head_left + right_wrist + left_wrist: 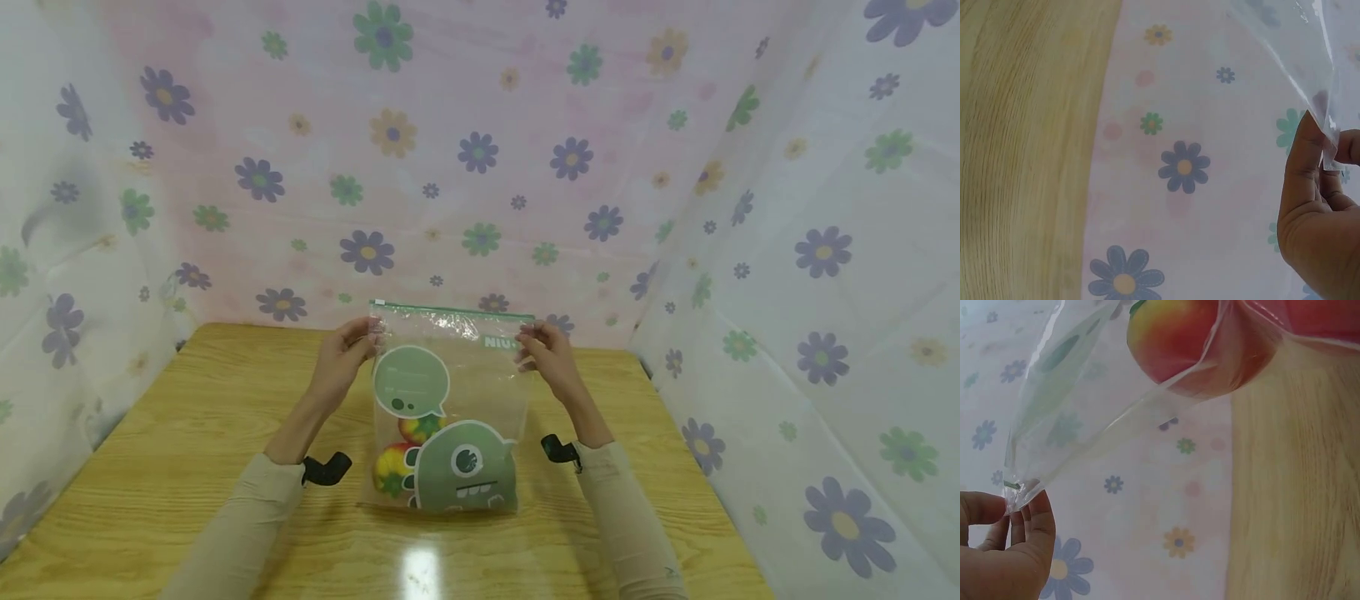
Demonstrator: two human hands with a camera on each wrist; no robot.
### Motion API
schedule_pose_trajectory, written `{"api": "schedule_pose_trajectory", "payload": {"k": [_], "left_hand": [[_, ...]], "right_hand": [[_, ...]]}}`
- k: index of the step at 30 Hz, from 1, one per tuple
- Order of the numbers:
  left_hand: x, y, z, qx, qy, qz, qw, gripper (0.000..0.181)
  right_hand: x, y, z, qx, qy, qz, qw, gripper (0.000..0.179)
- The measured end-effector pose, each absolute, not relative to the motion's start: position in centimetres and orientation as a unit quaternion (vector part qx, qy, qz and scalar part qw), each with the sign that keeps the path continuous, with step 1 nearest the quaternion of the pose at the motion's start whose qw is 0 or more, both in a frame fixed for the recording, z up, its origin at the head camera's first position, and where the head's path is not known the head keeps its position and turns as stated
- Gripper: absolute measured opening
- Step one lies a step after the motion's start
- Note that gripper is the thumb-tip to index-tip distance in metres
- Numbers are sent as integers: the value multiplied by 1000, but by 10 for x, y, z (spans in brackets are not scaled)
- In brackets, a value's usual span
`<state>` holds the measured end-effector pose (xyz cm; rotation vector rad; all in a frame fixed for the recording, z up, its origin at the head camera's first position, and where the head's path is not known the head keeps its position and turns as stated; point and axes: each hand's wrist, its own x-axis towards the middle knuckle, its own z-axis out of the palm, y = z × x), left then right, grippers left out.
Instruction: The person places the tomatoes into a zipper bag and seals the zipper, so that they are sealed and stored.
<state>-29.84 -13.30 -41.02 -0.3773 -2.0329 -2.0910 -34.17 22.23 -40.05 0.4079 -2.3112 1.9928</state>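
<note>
A clear zip bag (487, 387) with a green monster print and a green zip edge (450, 311) hangs upright between both hands. My left hand (337, 362) pinches its upper left corner, and my right hand (551, 358) pinches the upper right corner. Low in the bag sit red and yellow fruits with green leafy tops, one fruit (393, 471) at the lower left and another (420, 428) above it, partly behind the print. In the left wrist view, a round red-yellow fruit (1179, 337) shows through the plastic. The right wrist view has the pinched corner (1332, 147) between thumb and fingers.
The wooden table (247, 392) lies under the bag. Flower-printed cloth walls (427, 208) enclose it at the back and both sides. A black wrist mount (327, 469) sticks out from the left sleeve, another mount (558, 450) from the right.
</note>
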Motion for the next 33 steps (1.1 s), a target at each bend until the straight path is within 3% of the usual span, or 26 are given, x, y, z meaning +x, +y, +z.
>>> {"api": "schedule_pose_trajectory", "payload": {"k": [10, 19, 33], "left_hand": [[-313, -135, -415, -129, -683, -716, 59, 47], [-314, -140, -428, -126, -708, -694, 37, 52], [-309, -151, -444, -116, -791, -600, 23, 55]], "right_hand": [[-362, 222, -409, 174, -763, 622, 21, 28], [-367, 227, -419, 187, -767, 614, 6, 40], [-360, 238, -435, 189, -796, 573, 45, 40]]}}
